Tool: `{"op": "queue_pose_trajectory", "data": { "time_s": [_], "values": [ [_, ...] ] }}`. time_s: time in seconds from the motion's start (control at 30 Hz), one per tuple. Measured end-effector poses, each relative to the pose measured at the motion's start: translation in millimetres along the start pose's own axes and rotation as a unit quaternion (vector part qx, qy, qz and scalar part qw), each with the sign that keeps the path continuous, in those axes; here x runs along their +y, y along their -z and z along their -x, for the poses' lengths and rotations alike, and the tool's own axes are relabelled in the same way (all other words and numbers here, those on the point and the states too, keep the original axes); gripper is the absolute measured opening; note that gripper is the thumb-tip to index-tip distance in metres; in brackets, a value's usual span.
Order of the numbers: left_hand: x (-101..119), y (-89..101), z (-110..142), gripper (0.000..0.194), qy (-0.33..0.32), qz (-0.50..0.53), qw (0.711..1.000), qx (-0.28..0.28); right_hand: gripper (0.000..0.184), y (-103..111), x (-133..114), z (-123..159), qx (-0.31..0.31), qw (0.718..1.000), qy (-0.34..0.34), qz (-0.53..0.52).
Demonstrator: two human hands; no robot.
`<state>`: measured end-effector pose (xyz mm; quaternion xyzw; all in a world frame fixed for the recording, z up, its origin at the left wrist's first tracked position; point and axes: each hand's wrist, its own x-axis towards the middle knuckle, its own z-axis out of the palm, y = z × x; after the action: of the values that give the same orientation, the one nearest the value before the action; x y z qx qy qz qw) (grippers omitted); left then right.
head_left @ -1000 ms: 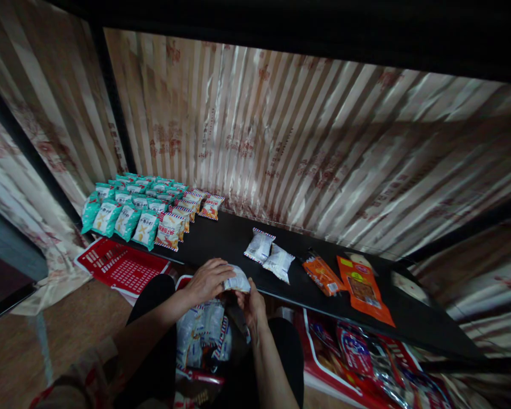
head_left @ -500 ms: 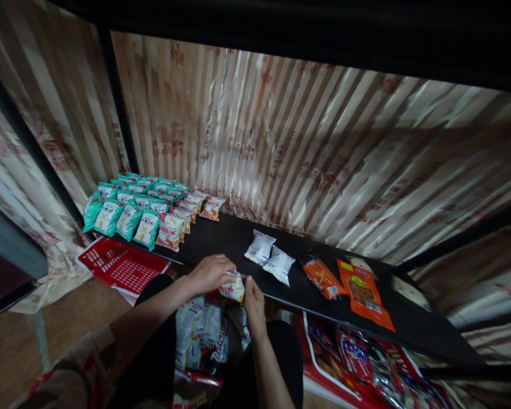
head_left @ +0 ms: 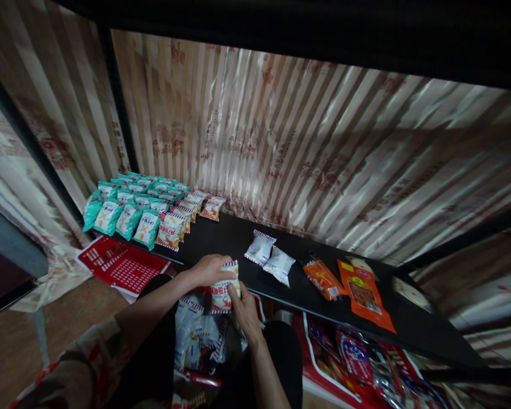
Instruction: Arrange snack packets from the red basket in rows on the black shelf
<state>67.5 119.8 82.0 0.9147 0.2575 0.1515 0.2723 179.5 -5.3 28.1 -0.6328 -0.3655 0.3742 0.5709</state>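
The left hand (head_left: 210, 270) and the right hand (head_left: 244, 309) held one packet (head_left: 222, 295) between them, close to the front edge of the black shelf (head_left: 221, 238). The left hand's grip pinched it at the upper part; the right hand's grip was closed on its side, thumb laid over the front. The packet stood roughly upright, leaning a little, its printed face towards the camera. Whether it touched the shelf edge could not be told. Below it, between the person's knees, lay a heap of loose packets (head_left: 189, 329) with striped ends.

At the left of the shelf, teal packets (head_left: 128, 218) stood in close rows, with striped packets (head_left: 170, 230) lined up just beside them. Nearer the middle lay two silvery packets (head_left: 269, 258), touching each other. Further right lay a small orange bag (head_left: 323, 277) and, beside it, a large orange bag (head_left: 364, 292).

Under the shelf's left part was a red basket (head_left: 132, 272); under its right part, a red crate (head_left: 309, 358) held shiny packs (head_left: 353, 352). A striped curtain (head_left: 259, 125) hung behind.
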Motion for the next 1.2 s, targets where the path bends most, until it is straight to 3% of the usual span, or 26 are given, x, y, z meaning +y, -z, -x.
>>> {"op": "queue_pose_trajectory", "data": {
  "time_s": [0.23, 0.5, 0.63, 0.83, 1.03, 1.2],
  "values": [
    [-6, 2.6, -1, 0.032, 0.067, 0.096, 0.993, -0.003, 0.037, -8, 8, -1, 0.010, 1.000, -0.004, 0.012],
    [-24, 2.4, -5, 0.033, 0.065, 0.215, 0.974, -0.001, 0.044, -9, 3, -1, 0.026, 0.999, -0.016, -0.026],
    [-29, -12.3, -5, 0.040, 0.097, 0.348, 0.932, 0.037, 0.045, -10, 1, -4, 0.048, 0.996, -0.032, -0.061],
    [-23, -37.9, -1, 0.039, 0.159, 0.538, 0.819, 0.120, 0.048, -12, 4, -11, 0.057, 0.991, -0.047, -0.109],
    [-20, -54.7, 4, 0.036, 0.178, 0.559, 0.796, 0.147, 0.051, -18, 3, -19, 0.107, 0.988, -0.070, -0.088],
    [-18, -59.8, 9, 0.037, 0.202, 0.542, 0.800, 0.158, 0.053, -22, 2, -24, 0.117, 0.987, -0.065, -0.091]
  ]
}}
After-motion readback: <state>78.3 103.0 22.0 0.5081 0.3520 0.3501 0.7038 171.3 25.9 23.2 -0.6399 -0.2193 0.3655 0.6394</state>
